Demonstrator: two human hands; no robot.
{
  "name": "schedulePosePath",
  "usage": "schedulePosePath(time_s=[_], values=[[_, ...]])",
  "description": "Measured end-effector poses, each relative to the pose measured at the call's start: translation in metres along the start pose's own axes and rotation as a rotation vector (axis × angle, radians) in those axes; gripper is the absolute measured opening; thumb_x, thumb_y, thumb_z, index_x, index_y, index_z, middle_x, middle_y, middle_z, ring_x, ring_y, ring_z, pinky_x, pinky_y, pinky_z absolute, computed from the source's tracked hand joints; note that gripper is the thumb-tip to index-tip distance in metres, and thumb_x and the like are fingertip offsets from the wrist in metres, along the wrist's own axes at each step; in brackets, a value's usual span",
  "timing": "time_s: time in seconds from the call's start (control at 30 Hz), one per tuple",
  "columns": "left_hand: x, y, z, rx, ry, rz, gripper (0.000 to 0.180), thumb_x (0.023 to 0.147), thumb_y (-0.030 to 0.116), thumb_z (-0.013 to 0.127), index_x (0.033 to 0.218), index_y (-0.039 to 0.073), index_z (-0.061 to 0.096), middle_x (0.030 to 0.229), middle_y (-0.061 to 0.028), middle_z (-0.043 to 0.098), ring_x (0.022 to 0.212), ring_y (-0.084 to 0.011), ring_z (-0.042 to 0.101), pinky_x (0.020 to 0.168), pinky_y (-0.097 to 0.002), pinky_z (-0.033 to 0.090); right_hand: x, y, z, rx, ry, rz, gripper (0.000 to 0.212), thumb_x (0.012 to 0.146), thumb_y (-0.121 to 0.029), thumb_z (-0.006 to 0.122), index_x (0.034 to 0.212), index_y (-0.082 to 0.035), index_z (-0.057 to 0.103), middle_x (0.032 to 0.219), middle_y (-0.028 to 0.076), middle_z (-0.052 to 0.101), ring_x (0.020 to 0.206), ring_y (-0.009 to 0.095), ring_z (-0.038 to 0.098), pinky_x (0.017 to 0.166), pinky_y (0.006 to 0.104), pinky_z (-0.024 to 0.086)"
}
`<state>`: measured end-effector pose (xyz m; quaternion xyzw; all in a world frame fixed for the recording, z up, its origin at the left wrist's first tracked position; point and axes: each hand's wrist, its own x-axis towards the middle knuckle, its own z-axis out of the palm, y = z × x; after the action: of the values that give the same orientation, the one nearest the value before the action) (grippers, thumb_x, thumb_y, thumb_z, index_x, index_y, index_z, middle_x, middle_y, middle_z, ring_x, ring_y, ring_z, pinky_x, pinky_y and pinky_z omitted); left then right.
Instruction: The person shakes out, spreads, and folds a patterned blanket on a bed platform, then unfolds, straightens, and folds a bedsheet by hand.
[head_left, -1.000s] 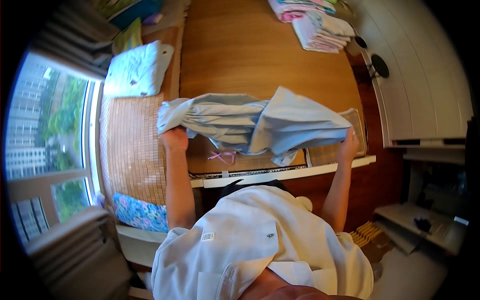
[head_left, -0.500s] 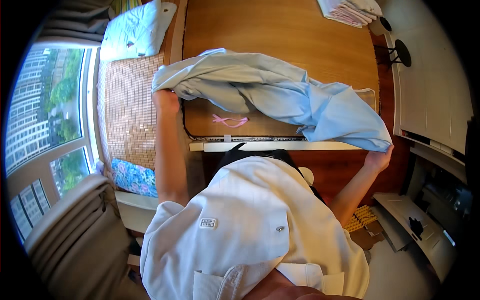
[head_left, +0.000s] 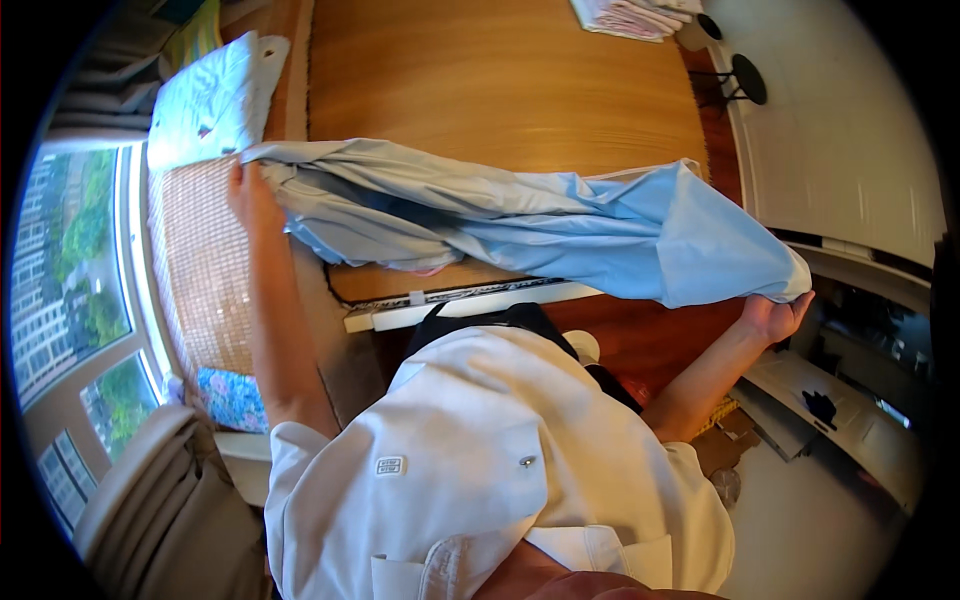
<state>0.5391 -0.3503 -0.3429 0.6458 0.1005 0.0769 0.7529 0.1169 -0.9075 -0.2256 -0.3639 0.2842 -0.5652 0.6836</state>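
A large light-blue and grey cloth [head_left: 560, 220], which looks like a bed sheet or cover, is stretched in loose folds between my two hands above the near end of the mat-covered bed [head_left: 500, 90]. My left hand [head_left: 256, 198] is closed on its left end, over the edge of the woven mat by the window. At the right, my right hand [head_left: 775, 318] grips the opposite corner, held out beyond the bed's near edge. The middle of the cloth sags in long creases. Just under its lower edge, a bit of pink ribbon [head_left: 430, 271] peeks out.
Folded pinkish linens [head_left: 630, 18] lie at the bed's far right. A folded white quilt [head_left: 205, 105] rests on the window-side bench, with a beaded mat [head_left: 205, 260] below it. A black stool [head_left: 745, 80] stands by the white cabinet [head_left: 840, 130]. At lower right is a desk [head_left: 830, 420].
My hands have moved farther apart, drawing the cloth out longer and straighter. It now covers most of the pink ribbon. The whole view has shifted and turned slightly.
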Motion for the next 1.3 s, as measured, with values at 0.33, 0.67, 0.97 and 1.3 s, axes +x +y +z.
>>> schedulePosePath(time_s=[0.33,0.67,0.97,1.3], values=[[-0.049,-0.125,0.042,0.468,-0.886,0.184,0.032,0.095,0.014,0.052,0.123,0.002,0.061,0.123,-0.0119,0.062,0.119,-0.0252,0.055,0.102,-0.0351,0.042,-0.077,-0.011,0.055,0.369,-0.546,0.239,0.06,0.102,-0.045,0.034,0.131,0.005,0.05,0.131,0.02,0.055,0.119,0.034,0.055,0.103,0.0481,0.043],[-0.25,-0.102,0.141,0.285,-1.477,-0.402,0.031,0.096,0.025,0.057,0.118,0.005,0.064,0.107,-0.0055,0.067,0.098,-0.0166,0.063,0.084,-0.0317,0.05,-0.188,0.011,0.121,0.231,-1.238,0.809,0.045,0.094,-0.036,0.055,0.105,0.006,0.064,0.103,0.014,0.065,0.09,0.022,0.063,0.076,0.0319,0.049],[-0.211,-0.046,0.141,0.131,-1.114,-0.362,0.031,0.096,0.024,0.057,0.119,0.005,0.063,0.108,-0.0059,0.067,0.098,-0.0169,0.063,0.085,-0.0324,0.051,-0.231,0.02,0.144,0.629,-1.491,1.3,0.031,0.1,-0.023,0.051,0.097,0.006,0.064,0.09,0.005,0.065,0.081,0.011,0.056,0.071,0.0288,0.044],[-0.098,0.133,0.183,-0.231,-0.724,0.087,0.031,0.096,0.023,0.058,0.119,0.005,0.063,0.109,-0.0063,0.066,0.099,-0.0173,0.063,0.085,-0.0332,0.051,-0.217,-0.006,0.133,0.475,-1.674,0.966,0.035,0.1,-0.021,0.049,0.077,0.004,0.052,0.072,0.011,0.052,0.066,0.022,0.046,0.06,0.0358,0.036]])
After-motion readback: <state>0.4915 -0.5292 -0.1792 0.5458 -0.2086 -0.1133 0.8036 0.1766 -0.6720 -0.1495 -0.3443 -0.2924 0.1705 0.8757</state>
